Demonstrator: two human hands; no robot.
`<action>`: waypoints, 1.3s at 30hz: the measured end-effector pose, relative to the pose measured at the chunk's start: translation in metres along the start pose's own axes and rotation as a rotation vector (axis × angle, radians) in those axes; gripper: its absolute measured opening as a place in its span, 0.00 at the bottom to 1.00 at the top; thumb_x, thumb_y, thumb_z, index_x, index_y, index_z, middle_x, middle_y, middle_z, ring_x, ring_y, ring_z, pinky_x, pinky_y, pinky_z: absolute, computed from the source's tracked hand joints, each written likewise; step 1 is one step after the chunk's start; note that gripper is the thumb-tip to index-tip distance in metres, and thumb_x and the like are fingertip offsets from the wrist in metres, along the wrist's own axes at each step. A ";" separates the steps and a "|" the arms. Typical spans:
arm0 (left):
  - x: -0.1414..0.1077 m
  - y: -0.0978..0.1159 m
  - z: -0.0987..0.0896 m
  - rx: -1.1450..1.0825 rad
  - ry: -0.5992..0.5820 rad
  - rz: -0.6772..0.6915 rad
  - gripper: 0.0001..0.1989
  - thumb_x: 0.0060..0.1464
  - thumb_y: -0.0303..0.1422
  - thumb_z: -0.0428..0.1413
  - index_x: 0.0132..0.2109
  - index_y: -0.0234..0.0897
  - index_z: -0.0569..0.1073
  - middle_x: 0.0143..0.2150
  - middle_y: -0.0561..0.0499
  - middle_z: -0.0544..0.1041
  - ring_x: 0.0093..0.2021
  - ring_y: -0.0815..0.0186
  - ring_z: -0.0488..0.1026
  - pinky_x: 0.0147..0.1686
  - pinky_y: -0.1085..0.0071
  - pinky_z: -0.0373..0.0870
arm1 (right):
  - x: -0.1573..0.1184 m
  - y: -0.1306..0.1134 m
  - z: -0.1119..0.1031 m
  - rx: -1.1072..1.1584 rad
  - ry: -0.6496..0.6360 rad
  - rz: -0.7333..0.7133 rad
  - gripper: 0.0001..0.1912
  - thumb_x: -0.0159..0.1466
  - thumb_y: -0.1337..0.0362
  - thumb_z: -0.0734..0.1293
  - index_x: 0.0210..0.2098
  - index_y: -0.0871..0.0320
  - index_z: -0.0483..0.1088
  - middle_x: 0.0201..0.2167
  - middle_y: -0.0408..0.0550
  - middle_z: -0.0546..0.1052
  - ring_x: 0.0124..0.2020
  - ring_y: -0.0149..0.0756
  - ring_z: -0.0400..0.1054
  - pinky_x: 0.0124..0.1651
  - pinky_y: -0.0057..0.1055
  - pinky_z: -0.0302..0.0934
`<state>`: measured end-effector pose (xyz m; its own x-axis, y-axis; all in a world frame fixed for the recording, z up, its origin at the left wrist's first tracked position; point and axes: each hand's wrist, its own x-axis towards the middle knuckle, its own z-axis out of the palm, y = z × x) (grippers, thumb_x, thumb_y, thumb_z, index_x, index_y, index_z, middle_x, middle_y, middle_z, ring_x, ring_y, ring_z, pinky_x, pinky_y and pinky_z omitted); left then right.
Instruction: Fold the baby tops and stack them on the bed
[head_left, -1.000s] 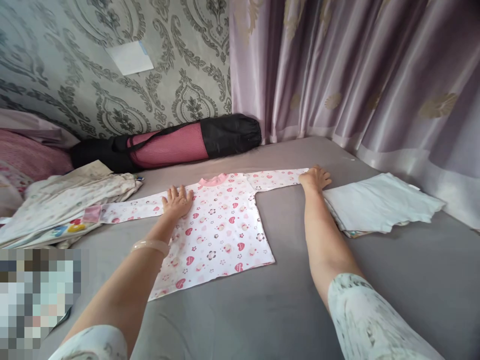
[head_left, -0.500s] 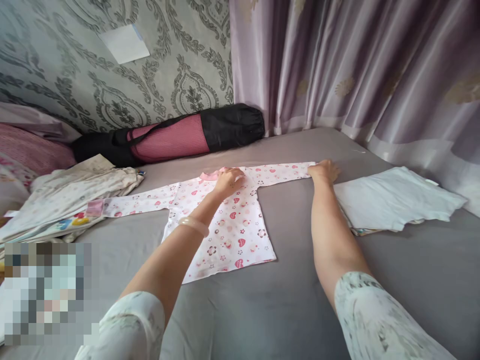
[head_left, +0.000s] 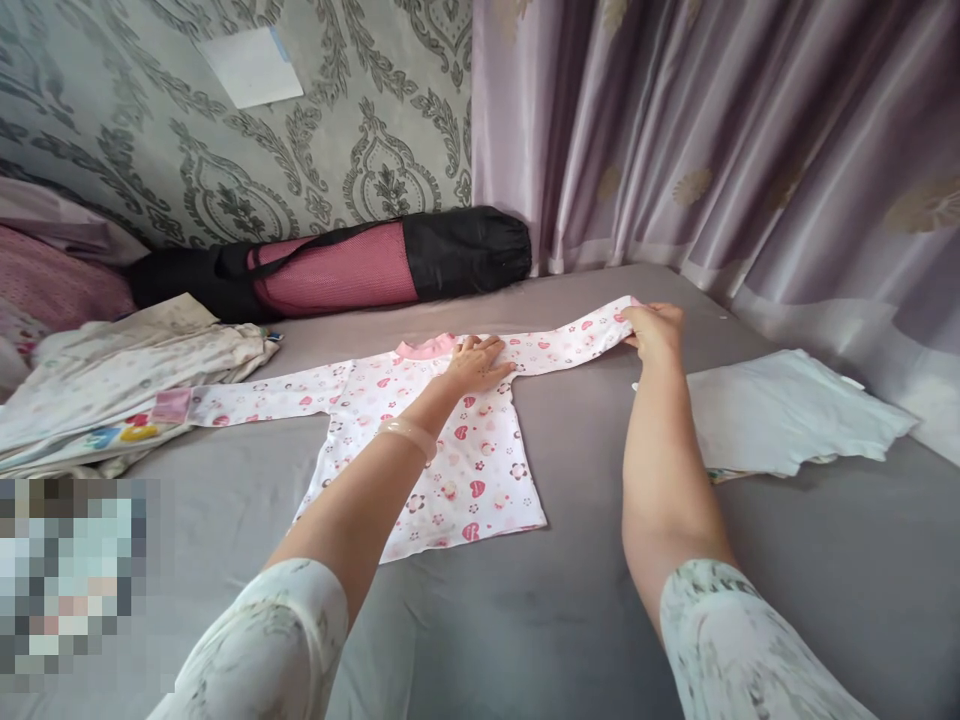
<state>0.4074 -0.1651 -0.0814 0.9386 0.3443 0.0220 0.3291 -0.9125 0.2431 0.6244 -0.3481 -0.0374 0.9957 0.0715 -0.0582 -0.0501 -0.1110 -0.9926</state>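
Observation:
A white long-sleeved child's shirt (head_left: 442, 490) with pink hearts, flowers and a pink collar lies spread on the grey bed sheet (head_left: 570, 600). My left hand (head_left: 480, 365) rests flat on its upper right shoulder area, fingers spread. At the right, my right hand (head_left: 654, 328) pinches the cuff end of the right sleeve, which is lifted off the sheet. The left sleeve lies stretched out, its pink cuff (head_left: 172, 405) close to a pile of clothes.
Patterned clothes (head_left: 135, 370) are heaped at the left. Folded pale blue clothing (head_left: 802, 415) lies at the right. A black and pink mesh bag (head_left: 337, 270) runs along the wall. Purple curtains (head_left: 637, 130) hang behind the bed. A pixelated patch covers the lower left.
My right hand has raised the sleeve end, which lay flat before. My left hand has shifted slightly right and spread on the shirt's shoulder.

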 end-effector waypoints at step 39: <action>-0.095 -0.092 -0.012 -1.572 0.620 -0.503 0.12 0.51 0.36 0.62 0.41 0.34 0.75 0.38 0.46 0.78 0.41 0.67 0.76 0.49 0.70 0.71 | -0.134 -0.074 0.107 0.443 -0.708 0.209 0.07 0.54 0.78 0.70 0.30 0.62 0.71 0.22 0.42 0.75 0.24 0.27 0.70 0.27 0.20 0.69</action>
<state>0.2870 -0.1110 -0.0942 0.4898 0.8659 -0.1013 -0.2052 0.2275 0.9519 0.4863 -0.2439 0.0322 0.6876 0.7102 -0.1511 -0.3989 0.1956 -0.8959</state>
